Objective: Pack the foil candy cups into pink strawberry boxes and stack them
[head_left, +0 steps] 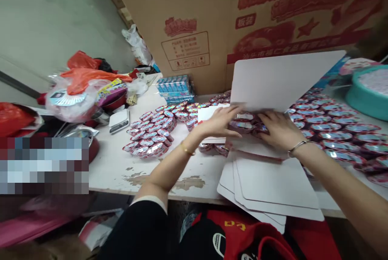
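Note:
A white card box (257, 146) stands in front of me, its white flap (273, 78) raised at the back. Inside it sit several small round cups (241, 125) with shiny lids and red-and-white sides. My left hand (220, 123) is at the box's left side, thumb and fingers apart, fingertips touching near the cups. From the right, my right hand (277, 132) reaches over the box, fingers spread and bent down at the cups; part of its fingertips is hidden. Flat white cards (273, 183) lie stacked in front of the box, overhanging the table edge.
Groups of the same cups stand left (150, 134) and right (339, 126) on the white table (121, 171). A large carton (209, 9) rises behind. Also here are a blue wrapped pack (176, 88), a small white scale (119, 121), plastic bags (81, 82) and a teal tub (368, 94).

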Motion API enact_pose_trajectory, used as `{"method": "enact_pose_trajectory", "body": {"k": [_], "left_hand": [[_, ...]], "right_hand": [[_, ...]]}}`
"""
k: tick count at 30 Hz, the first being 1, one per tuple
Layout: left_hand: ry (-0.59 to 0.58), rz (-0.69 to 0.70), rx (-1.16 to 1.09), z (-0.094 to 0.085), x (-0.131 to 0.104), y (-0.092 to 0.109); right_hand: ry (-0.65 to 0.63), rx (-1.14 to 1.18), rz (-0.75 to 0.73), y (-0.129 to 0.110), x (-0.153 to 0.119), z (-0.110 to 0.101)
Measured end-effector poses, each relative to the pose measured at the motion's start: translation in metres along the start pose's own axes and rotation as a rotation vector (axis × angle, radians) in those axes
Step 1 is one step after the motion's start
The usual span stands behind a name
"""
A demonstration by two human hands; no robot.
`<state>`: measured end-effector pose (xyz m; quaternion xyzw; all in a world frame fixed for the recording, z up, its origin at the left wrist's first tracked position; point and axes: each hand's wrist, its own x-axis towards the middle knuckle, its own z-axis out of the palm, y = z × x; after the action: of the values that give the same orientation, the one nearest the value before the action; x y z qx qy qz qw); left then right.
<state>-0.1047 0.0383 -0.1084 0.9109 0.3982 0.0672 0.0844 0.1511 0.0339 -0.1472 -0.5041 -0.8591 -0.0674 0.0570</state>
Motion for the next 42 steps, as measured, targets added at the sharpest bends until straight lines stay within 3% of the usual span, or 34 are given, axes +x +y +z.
{"method": "enact_pose_trajectory", "body": {"k": [2, 4, 6, 8, 10, 13, 16, 18, 21, 23, 25, 27, 29, 31, 33, 35, 37, 40, 42], "left_hand": [[0.020, -0.020, -0.014, -0.011, -0.055, -0.033], [-0.037, -0.188, 0.092, -0.013, -0.122, -0.070], [-0.119, -0.384, 0.219, -0.003, -0.188, -0.102], [-0.214, -0.505, 0.282, 0.018, -0.240, -0.120], [-0.205, -0.570, 0.331, 0.044, -0.271, -0.126], [-0.025, -0.610, 0.397, 0.076, -0.285, -0.125], [0.101, -0.605, 0.372, 0.088, -0.281, -0.128], [0.140, -0.602, 0.318, 0.081, -0.273, -0.129], [0.322, -0.632, 0.195, 0.050, -0.246, -0.113], [0.509, -0.626, 0.036, 0.019, -0.210, -0.086], [0.607, -0.510, -0.205, -0.011, -0.160, -0.049], [0.557, -0.322, -0.394, -0.033, -0.103, -0.010], [0.428, -0.143, -0.370, -0.041, -0.049, 0.021], [0.258, -0.035, -0.205, -0.038, -0.007, 0.042], [0.087, 0.015, -0.016, -0.027, 0.019, 0.054], [-0.042, 0.024, 0.111, -0.012, 0.030, 0.060], [-0.083, 0.008, 0.175, 0.000, 0.029, 0.062], [-0.008, 0.016, 0.170, 0.008, 0.013, 0.050], [0.049, 0.023, 0.100, 0.006, -0.011, 0.025]], "right_hand": [[0.054, 0.020, -0.034, 0.001, -0.006, -0.001], [0.118, 0.060, -0.058, 0.001, -0.015, -0.004], [0.170, 0.096, -0.051, 0.000, -0.027, -0.007], [0.191, 0.102, -0.012, -0.001, -0.038, -0.008], [0.176, 0.079, 0.023, -0.005, -0.047, -0.008], [0.145, 0.034, 0.052, -0.010, -0.055, -0.011], [0.151, 0.036, 0.095, -0.013, -0.054, -0.015], [0.163, 0.061, 0.120, -0.013, -0.050, -0.019], [0.164, 0.095, 0.134, -0.013, -0.046, -0.023], [0.159, 0.104, 0.146, -0.014, -0.044, -0.024], [0.165, 0.103, 0.161, -0.015, -0.043, -0.023], [0.181, 0.099, 0.179, -0.016, -0.041, -0.023], [0.184, 0.094, 0.208, -0.016, -0.040, -0.024], [0.164, 0.084, 0.247, -0.016, -0.038, -0.027], [0.128, 0.072, 0.269, -0.015, -0.038, -0.030], [0.100, 0.069, 0.264, -0.013, -0.039, -0.030], [0.098, 0.078, 0.242, -0.010, -0.040, -0.026], [0.169, 0.144, 0.202, -0.008, -0.042, -0.017], [0.269, 0.234, 0.172, -0.007, -0.046, -0.012]]}}
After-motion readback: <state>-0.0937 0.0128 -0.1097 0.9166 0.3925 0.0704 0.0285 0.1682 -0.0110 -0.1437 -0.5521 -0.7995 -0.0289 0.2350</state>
